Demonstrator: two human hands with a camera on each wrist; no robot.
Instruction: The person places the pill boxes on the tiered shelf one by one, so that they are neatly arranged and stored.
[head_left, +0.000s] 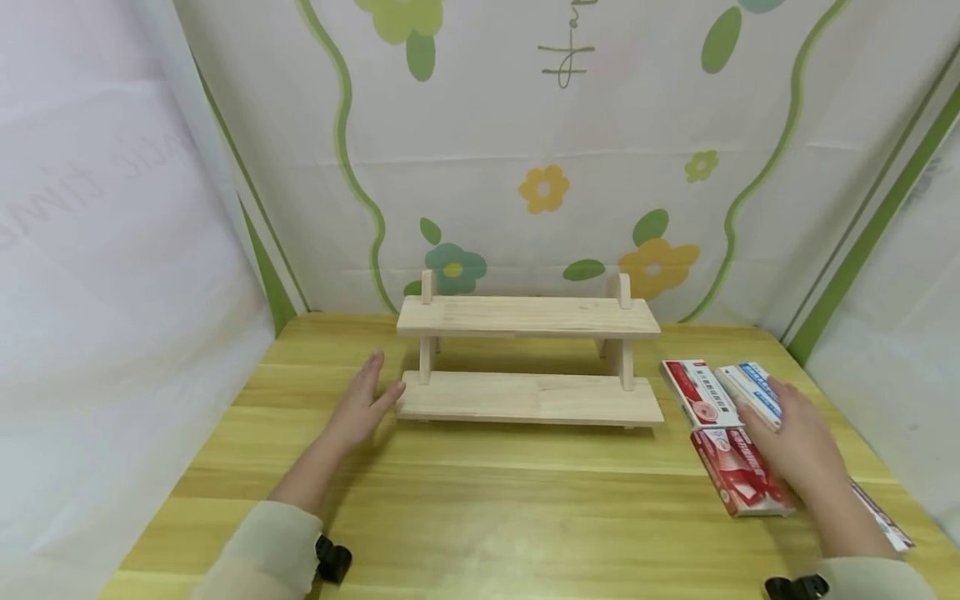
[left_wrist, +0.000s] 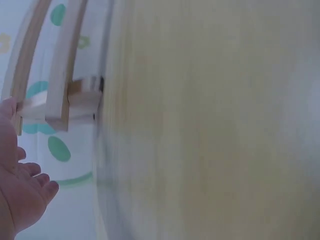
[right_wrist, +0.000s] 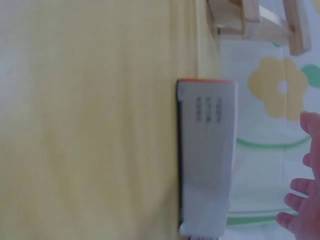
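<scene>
Head view: L hand [head_left: 356,412] was by the L end of a two-tier wooden rack [head_left: 532,396] on the tabletop [head_left: 525,517], grip wide; contact unclear. R hand [head_left: 798,437] was over a blue-wht box [head_left: 759,390] R of the rack, grip wide, touch unclear; red-wht box [head_left: 701,393] & dk-red box [head_left: 737,473] lay just beside.
L wrist view: fingers [left_wrist: 49,190] spread nr rack's end.
R wrist view: pale box side [right_wrist: 207,160] in foreground, fingers [right_wrist: 295,201] spread, apart from it.
</scene>
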